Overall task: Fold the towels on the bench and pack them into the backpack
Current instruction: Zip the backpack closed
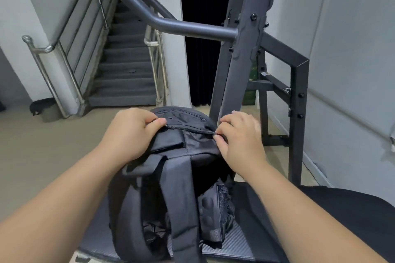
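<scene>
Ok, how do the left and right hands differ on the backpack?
The left hand clamps the backpack at the left end of its zipper, thumb flat; the right hand pinches the zipper at its right end, probably the pull. Left fingers curl over the top; right fingers bunch at one spot. Both hold the backpack's top.

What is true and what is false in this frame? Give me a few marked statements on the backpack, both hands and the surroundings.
1. The black fabric backpack stands upright on the grey textured bench pad. True.
2. The left hand hangs clear of the backpack. False: it grips the fabric at the bag's top.
3. The right hand pinches the zip along the backpack's top. True.
4. An unfolded towel lies on the bench pad. False: no towel is in view.
5. The grey staircase rises on the right. False: it is at the left, behind.
</scene>
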{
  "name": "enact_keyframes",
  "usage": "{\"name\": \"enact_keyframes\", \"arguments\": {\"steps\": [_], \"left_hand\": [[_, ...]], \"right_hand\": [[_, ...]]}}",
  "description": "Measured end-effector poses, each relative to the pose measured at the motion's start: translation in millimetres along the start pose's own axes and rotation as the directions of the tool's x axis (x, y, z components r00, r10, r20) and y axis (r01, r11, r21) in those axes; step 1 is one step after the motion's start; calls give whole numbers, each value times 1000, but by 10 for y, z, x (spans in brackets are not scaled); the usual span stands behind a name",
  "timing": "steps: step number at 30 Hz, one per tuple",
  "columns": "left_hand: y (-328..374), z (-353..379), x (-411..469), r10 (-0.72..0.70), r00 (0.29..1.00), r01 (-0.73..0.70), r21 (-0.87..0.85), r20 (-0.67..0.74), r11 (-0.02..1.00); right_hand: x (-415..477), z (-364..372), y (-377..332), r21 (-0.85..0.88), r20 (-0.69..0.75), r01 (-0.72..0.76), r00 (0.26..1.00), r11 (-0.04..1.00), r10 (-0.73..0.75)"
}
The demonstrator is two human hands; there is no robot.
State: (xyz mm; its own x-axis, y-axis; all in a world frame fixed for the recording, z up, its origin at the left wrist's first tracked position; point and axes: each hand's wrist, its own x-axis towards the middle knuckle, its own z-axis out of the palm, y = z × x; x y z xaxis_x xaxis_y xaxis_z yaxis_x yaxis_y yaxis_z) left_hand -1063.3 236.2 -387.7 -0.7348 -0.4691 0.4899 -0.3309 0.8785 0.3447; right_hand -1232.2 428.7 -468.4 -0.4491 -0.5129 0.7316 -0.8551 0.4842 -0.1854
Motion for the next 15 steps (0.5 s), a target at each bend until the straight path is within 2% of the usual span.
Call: {"name": "enact_keyframes", "arguments": {"steps": [3,6,8,10,12,15], "left_hand": [[-58,174,-224,-40,988,20,-129,-150,991],[12,330,-383,-5,961,-65,-244,-277,968],[33,359,-440,13,940,-125,-310,-340,943],[-1,398,-483,48,938,-160,-307,-343,938],[-40,465,-520,66,957,-146,-271,-284,951],[-154,487,-541,30,967,-103,-282,-252,954]], "right_hand": [[89,-90,-279,338,51,-9,999,941,-9],[207,-120,-651,395,138,73,981,916,-137],[251,-80,-745,327,230,130,950,936,-212],[248,-29,-743,188,281,239,916,953,-286],[195,15,-714,57,244,348,904,936,-351],[66,34,-626,-64,136,388,916,919,-377]]}}
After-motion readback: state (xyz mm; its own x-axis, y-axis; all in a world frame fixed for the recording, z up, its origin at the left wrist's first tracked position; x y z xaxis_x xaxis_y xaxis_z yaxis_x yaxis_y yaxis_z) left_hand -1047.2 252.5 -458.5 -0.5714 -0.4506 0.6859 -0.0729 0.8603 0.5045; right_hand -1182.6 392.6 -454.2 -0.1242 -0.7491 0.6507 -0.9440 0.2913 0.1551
